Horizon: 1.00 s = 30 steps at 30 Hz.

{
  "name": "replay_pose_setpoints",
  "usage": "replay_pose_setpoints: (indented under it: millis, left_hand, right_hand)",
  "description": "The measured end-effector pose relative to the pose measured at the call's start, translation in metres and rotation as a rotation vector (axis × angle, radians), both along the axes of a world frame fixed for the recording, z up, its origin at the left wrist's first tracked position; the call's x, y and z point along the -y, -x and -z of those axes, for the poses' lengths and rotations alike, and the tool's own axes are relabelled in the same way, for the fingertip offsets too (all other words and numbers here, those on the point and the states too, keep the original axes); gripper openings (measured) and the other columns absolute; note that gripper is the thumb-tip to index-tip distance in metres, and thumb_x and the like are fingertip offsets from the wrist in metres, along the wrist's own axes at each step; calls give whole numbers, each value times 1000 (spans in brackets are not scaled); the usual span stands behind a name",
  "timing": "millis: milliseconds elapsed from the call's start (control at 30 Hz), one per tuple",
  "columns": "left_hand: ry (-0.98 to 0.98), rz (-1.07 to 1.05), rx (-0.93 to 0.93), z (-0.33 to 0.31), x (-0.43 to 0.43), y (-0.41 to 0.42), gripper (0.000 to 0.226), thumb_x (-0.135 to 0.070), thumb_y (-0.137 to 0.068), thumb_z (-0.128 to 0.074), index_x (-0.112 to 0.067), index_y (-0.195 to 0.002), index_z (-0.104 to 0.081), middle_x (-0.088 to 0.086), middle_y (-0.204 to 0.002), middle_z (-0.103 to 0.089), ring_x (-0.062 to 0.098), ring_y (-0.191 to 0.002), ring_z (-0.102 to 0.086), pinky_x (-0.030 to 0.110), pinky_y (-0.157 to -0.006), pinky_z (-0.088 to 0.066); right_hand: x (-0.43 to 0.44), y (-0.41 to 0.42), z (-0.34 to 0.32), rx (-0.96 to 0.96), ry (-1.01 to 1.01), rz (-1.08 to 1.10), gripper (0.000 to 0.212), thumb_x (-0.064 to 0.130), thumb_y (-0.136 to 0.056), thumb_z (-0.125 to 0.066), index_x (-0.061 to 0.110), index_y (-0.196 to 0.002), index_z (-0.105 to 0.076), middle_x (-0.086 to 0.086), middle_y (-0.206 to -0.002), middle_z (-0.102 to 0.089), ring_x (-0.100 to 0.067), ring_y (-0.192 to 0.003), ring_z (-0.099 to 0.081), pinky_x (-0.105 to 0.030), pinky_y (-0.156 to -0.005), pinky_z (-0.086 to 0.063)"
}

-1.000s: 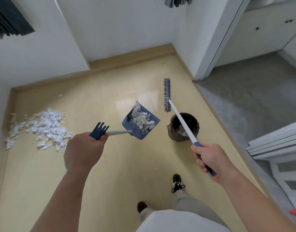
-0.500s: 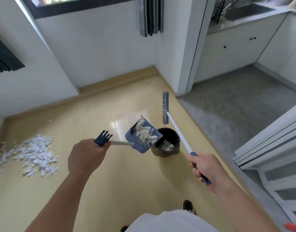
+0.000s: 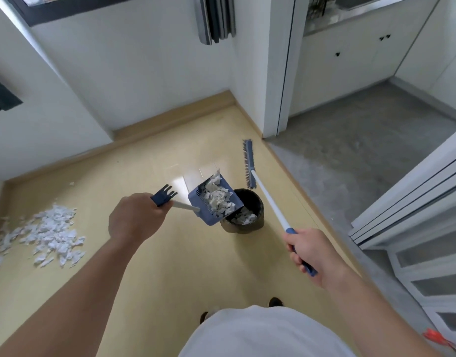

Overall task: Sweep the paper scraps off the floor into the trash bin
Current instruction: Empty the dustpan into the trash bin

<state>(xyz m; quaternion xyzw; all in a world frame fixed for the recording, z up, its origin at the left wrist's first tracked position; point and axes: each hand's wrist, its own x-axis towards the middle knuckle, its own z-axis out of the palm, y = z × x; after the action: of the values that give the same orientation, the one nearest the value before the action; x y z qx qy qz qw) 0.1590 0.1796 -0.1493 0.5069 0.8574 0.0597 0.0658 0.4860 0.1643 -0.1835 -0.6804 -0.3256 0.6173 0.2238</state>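
White torn paper scraps (image 3: 44, 235) lie heaped on the yellow floor (image 3: 170, 266) at nine o'clock; more fill the blue plastic dustpan (image 3: 214, 202), tilted over the round black trash bin (image 3: 251, 217) at twelve o'clock, already partly filled. Perhaps half remains. Left hand (image 3: 134, 217) grips the dustpan handle, arm outstretched; right hand (image 3: 312, 253) curls round the white-poled blue broom (image 3: 268, 197), raised.

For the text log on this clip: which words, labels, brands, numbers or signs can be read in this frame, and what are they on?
No text can be read anywhere in this view.
The blue dustpan, the broom, the trash bin and the white cabinets show no print, label or logo.
The paper scraps are too small to show any writing.
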Motion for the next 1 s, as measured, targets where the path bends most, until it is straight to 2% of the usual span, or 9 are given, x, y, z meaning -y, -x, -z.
replay_pose_setpoints:
  millis: [233, 400, 800, 1000]
  left_hand:
    - [110, 150, -116, 8, -18, -15, 47, -62, -93, -51, -21, -72, -63, -4, -68, -61, 23, -63, -61, 24, -53, -43]
    - [141, 247, -209, 12, -32, -13, 49, -60, -94, -47, -18, -76, -63, -3, -70, -59, 24, -64, -60, 25, -53, -41]
    - [159, 392, -295, 23, -59, 0, 49, -62, -96, -42, -21, -75, -57, -6, -66, -50, 23, -62, -57, 23, -51, -36]
    - [159, 446, -308, 25, -62, 5, 47, -61, -97, -42, -25, -67, -46, -6, -65, -48, 23, -62, -55, 25, -53, -36]
  right_hand:
    - [-8, 5, -2, -17, 34, 83, 20, 10, -94, -56, 6, -75, -57, -4, -61, -48, -9, -39, -38, -20, -33, -31]
    - [-6, 11, -1, 5, 45, 124, 19, 10, -94, -56, 6, -76, -58, -3, -61, -48, -10, -41, -39, -21, -34, -32]
    - [-9, 28, 3, 9, 32, 189, 13, 10, -96, -56, 3, -86, -62, -6, -69, -49, -10, -44, -38, -20, -34, -32]
    - [-7, 35, 6, 15, 36, 194, 13, 10, -96, -56, 3, -86, -61, -6, -68, -49, -10, -43, -38, -20, -34, -31]
